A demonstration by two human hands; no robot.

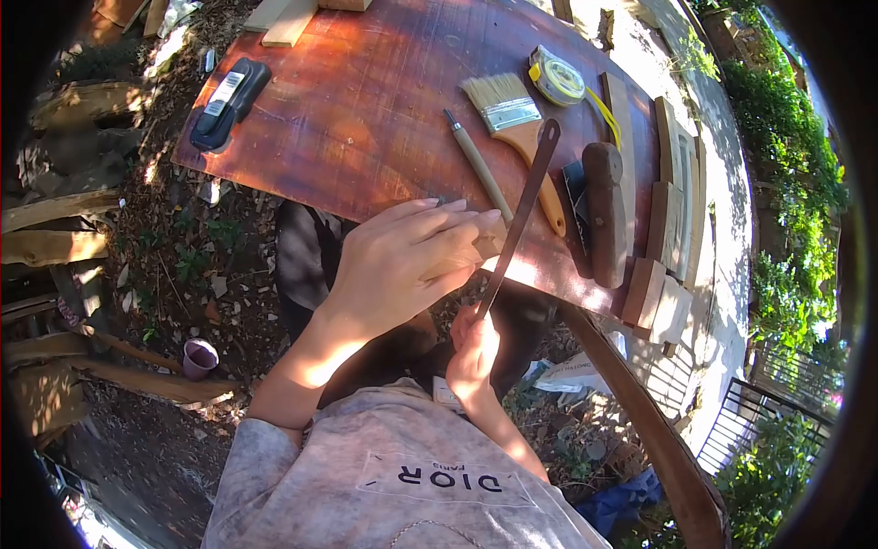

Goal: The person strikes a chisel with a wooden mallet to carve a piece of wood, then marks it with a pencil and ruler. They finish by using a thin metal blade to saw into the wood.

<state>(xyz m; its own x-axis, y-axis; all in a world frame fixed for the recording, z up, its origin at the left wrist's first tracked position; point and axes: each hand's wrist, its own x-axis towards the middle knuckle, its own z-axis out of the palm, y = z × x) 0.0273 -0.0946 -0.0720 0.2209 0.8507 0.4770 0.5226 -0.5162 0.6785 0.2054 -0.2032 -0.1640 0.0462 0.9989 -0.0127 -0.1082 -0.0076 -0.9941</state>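
My left hand is closed over a small pale piece of wood at the near edge of the reddish-brown table; its fingers hide most of the piece. Just right of it, my right hand grips the lower end of a long, thin, dark metal strip with a hole at its top. The strip slants up over the table beside the wood. Beyond lie a pencil-like tool, a paintbrush with an orange handle, partly behind the strip, and a dark wooden block.
A yellow tape measure lies at the back right of the table. A black case rests at the left. Wooden blocks line the right edge. A cup stands on the ground at the left.
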